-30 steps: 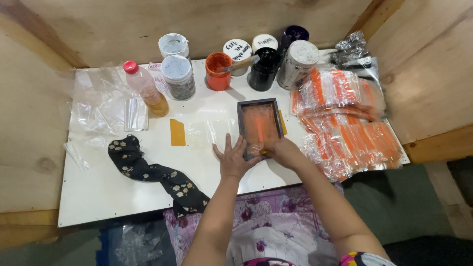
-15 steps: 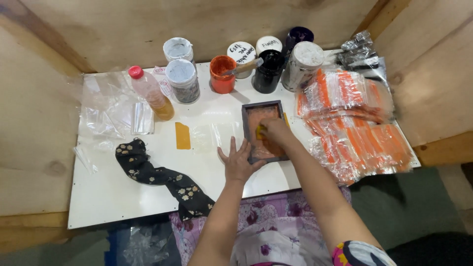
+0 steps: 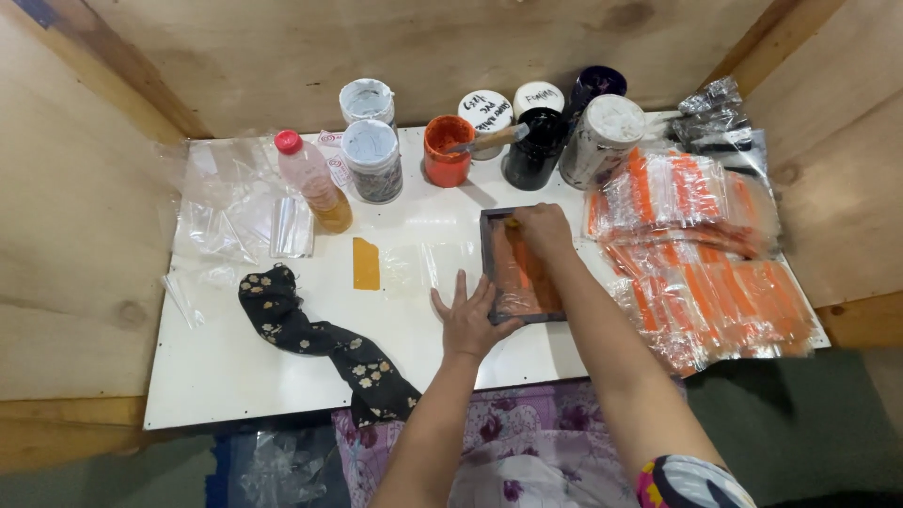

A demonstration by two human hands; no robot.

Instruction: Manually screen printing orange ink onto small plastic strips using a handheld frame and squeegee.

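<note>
A small dark-framed printing screen [image 3: 519, 273] smeared with orange ink lies on the white table [image 3: 235, 367]. My left hand [image 3: 467, 315] rests flat on the table with fingers spread, its thumb side against the frame's lower left edge. My right hand [image 3: 538, 229] is at the far end of the screen, closed around a small yellow-tipped squeegee that is mostly hidden under my fingers. To the left of the frame lie clear plastic bags [image 3: 425, 266] and an orange card [image 3: 366, 263].
Paint jars stand at the back: an orange one with a brush [image 3: 448, 150], a black one [image 3: 533, 148], white-lidded ones [image 3: 372, 160]. A bottle of amber liquid [image 3: 316, 182], a floral black cloth [image 3: 320, 339], clear bags [image 3: 226, 202], and stacked orange-printed bags [image 3: 701, 254] surround the work area.
My right hand has slid from the near end of the screen up to its far end. My left hand stayed pressed beside the frame.
</note>
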